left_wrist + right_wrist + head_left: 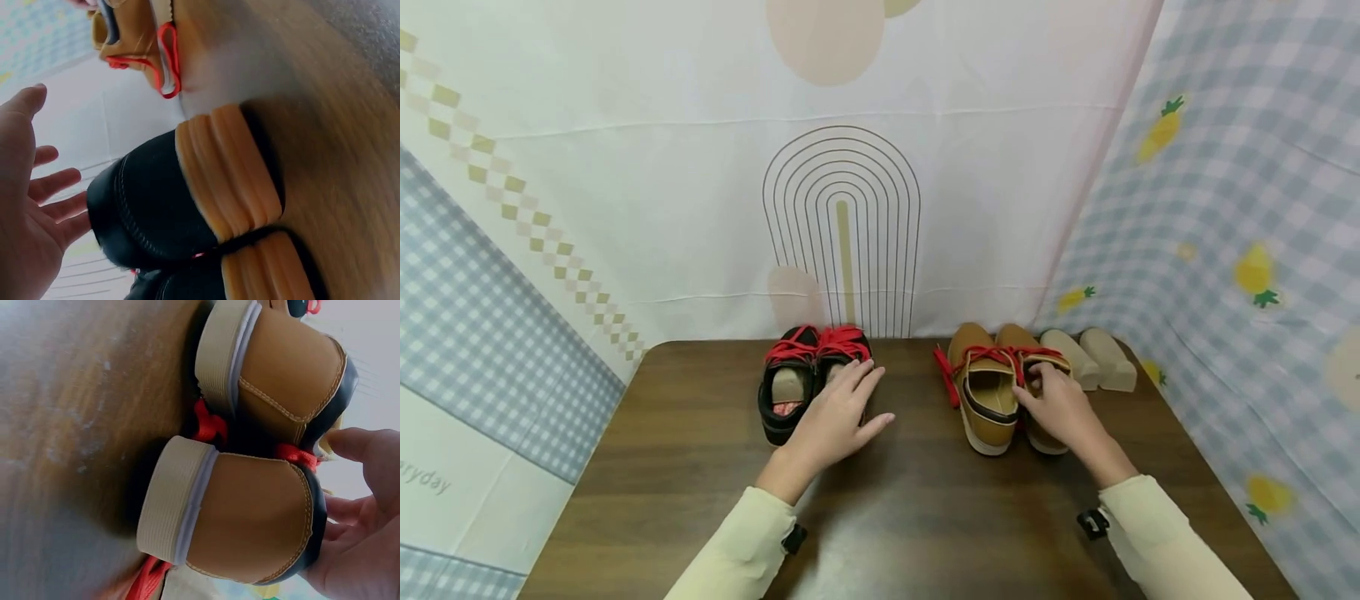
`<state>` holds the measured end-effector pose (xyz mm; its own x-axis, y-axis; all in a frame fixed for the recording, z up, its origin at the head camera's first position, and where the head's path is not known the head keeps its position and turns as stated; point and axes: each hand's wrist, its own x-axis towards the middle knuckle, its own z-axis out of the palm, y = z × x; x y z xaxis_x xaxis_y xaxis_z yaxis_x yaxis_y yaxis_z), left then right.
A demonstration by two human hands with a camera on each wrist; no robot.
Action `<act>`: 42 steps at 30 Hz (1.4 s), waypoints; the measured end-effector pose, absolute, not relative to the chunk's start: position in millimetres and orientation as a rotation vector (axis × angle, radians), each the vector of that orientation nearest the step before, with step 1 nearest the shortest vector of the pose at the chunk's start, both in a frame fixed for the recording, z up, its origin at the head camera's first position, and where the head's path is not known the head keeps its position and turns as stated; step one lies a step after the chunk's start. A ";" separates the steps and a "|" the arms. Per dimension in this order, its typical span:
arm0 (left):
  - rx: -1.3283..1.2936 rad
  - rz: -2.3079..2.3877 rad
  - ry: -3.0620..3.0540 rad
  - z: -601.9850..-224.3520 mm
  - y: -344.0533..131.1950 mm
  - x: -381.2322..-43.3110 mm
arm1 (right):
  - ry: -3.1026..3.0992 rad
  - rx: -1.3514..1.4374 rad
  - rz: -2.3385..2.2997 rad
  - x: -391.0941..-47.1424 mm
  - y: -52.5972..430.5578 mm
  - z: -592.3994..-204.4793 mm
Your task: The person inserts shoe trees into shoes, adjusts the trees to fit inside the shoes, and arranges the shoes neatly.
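Two black shoes (780, 421) with red laces stand side by side, heels toward me, left of the middle. My left hand (838, 417) is spread above the right one, fingers extended; the left wrist view shows it beside the black heel (150, 206). A beige block (787, 386) sits inside the left black shoe. On the right stand two tan shoes (988, 429), also with red laces. My right hand (1060, 407) is at the opening of the right tan shoe (250, 519). Its thumb points between the pair, while its fingertips are hidden behind the dark collar.
Two beige blocks (1108, 362) lie against the tan pair's right side at the back edge. The brown wooden table (895, 517) extends toward me. A white patterned cloth (700, 208) hangs behind, with a checked pineapple cloth (1210, 200) on the right.
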<state>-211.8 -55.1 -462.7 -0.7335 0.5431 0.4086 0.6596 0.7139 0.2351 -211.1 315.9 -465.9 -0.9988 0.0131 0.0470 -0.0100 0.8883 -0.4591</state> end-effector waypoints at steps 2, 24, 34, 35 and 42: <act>-0.979 -0.442 -2.598 -465.3 -50.6 -213.2 | -3.036 -0.017 0.738 -214.6 317.4 -466.4; -0.925 -0.547 -2.681 -483.6 -17.4 -209.1 | -3.079 0.065 0.676 -224.6 314.5 -464.5; -0.879 -0.777 -2.771 -483.9 -12.9 -206.9 | -3.046 0.089 0.648 -218.1 305.3 -466.8; -0.870 -0.796 -2.779 -483.6 -12.8 -206.9 | -3.041 0.094 0.640 -217.9 304.4 -466.9; -0.825 -0.931 -2.769 -482.2 -13.6 -207.7 | -3.013 0.122 0.628 -216.5 299.7 -469.8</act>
<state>-207.7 -13.6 -482.2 -0.8469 0.4620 0.2631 0.5271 0.6650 0.5291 -216.5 299.7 -469.8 -0.9950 -0.0650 0.0763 -0.0900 0.9138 -0.3961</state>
